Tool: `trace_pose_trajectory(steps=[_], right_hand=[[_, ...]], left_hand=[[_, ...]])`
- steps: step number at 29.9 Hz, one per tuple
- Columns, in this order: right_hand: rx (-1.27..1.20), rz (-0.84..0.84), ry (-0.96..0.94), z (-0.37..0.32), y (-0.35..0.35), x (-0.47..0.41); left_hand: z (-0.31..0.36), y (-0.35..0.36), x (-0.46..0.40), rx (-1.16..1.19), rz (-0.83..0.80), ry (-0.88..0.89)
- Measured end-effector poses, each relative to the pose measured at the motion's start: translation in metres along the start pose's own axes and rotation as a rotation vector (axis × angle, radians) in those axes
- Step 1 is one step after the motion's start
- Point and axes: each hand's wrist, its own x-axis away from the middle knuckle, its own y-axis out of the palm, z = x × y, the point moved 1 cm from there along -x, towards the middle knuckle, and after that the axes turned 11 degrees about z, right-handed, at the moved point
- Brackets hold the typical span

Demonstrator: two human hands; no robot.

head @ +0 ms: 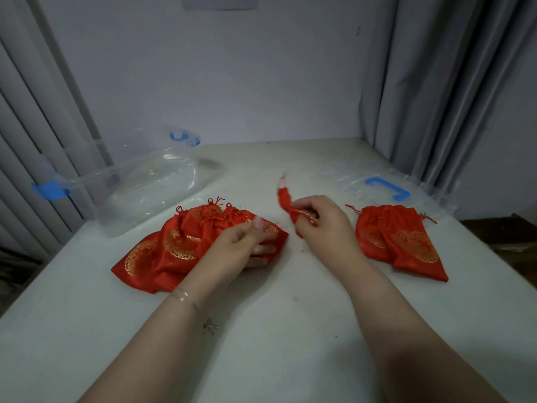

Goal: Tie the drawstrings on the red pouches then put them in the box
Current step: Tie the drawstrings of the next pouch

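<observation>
1. Red pouch (pixel 293 216), bunched, pinched in right hand (pixel 322 219) above bench (pixel 290 315).
2. Left hand (pixel 247 242) fingers curled, resting on pouch pile (pixel 174 248).
3. Clear box (pixel 139 181) far left; no legible writing.

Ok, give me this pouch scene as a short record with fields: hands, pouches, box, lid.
left hand: over the left pile, fingers curled; grip unclear
right hand: pinches one bunched red pouch
left pile: several red pouches on the table
right pile: red pouches beside the lid
box: clear, blue clips, far left, no pouches inside
lid: clear, blue handle, far right
</observation>
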Motion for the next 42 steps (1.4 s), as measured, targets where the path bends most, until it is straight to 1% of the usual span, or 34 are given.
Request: trace_pose_trajectory(steps=[1,3,5,6,7,8,10,11,12,13,14,15,17,19,21,25,27,28,29,31,34,37,38,39,41,42], right_hand=[[-0.078,-0.042,-0.063,-0.011,0.003,0.008],[-0.122,-0.176,-0.212,-0.029,0.012,0.026],[-0.146,-0.290,-0.282,-0.038,0.019,0.039],[-0.189,-0.301,-0.273,-0.039,0.022,0.041],[-0.231,-0.248,-0.261,-0.039,0.023,0.041],[-0.249,-0.145,-0.248,-0.039,0.021,0.038],[-0.217,0.058,-0.178,-0.034,0.014,0.029],[-0.188,0.094,-0.105,-0.029,0.011,0.024],[-0.145,0.069,-0.015,-0.023,0.008,0.019],[-0.102,0.003,0.074,-0.018,0.007,0.016],[-0.073,-0.078,0.143,-0.013,0.008,0.014],[-0.042,-0.143,0.172,-0.010,0.009,0.013],[0.038,-0.198,0.136,-0.010,0.010,0.013],[0.072,-0.190,0.108,-0.010,0.009,0.014],[0.034,-0.152,0.119,-0.010,0.005,0.011],[-0.064,-0.102,0.167,-0.007,-0.002,0.004],[-0.044,-0.051,0.164,-0.004,-0.004,0.001],[-0.037,-0.021,0.178,-0.002,-0.006,-0.001],[-0.058,0.007,0.209,-0.001,-0.007,-0.002],[-0.175,0.065,0.293,-0.001,-0.010,-0.005],[-0.334,0.166,0.327,0.000,-0.008,-0.006],[-0.450,0.170,0.381,0.001,-0.002,-0.004],[-0.480,0.152,0.400,0.001,0.001,-0.003],[-0.508,0.122,0.425,0.001,0.004,-0.002],[-0.542,0.022,0.494,0.000,0.010,0.003],[-0.519,-0.030,0.510,0.001,0.014,0.006]], left_hand=[[0.001,0.000,0.000,0.081,-0.006,-0.048],[0.000,-0.003,-0.003,0.219,-0.003,-0.082],[0.000,-0.008,-0.006,0.277,0.100,-0.053],[0.000,-0.012,-0.009,0.287,0.174,-0.040],[-0.001,-0.015,-0.010,0.288,0.224,-0.042],[-0.001,-0.017,-0.011,0.283,0.240,-0.049],[0.000,-0.016,-0.012,0.264,0.205,-0.074],[-0.001,-0.016,-0.011,0.246,0.187,-0.082],[0.000,-0.015,-0.010,0.227,0.176,-0.084],[0.002,-0.013,-0.009,0.220,0.165,-0.086],[0.003,-0.012,-0.007,0.210,0.166,-0.090],[0.004,-0.011,-0.006,0.207,0.173,-0.100],[0.005,-0.010,-0.006,0.213,0.189,-0.114],[0.008,-0.010,-0.006,0.231,0.226,-0.097],[0.010,-0.014,-0.007,0.157,0.305,-0.016],[0.012,-0.035,-0.006,-0.238,0.397,0.268],[0.011,-0.046,-0.008,-0.422,0.464,0.338],[0.013,-0.050,-0.010,-0.422,0.479,0.345],[0.015,-0.053,-0.012,-0.344,0.452,0.340],[0.020,-0.053,-0.010,-0.117,0.311,0.343],[0.024,-0.043,0.001,0.095,0.005,0.399],[0.024,-0.032,0.008,0.306,-0.293,0.375],[0.026,-0.029,0.010,0.353,-0.343,0.369],[0.026,-0.028,0.010,0.390,-0.352,0.364],[0.027,-0.027,0.011,0.444,-0.309,0.357],[0.028,-0.025,0.012,0.448,-0.287,0.351]])
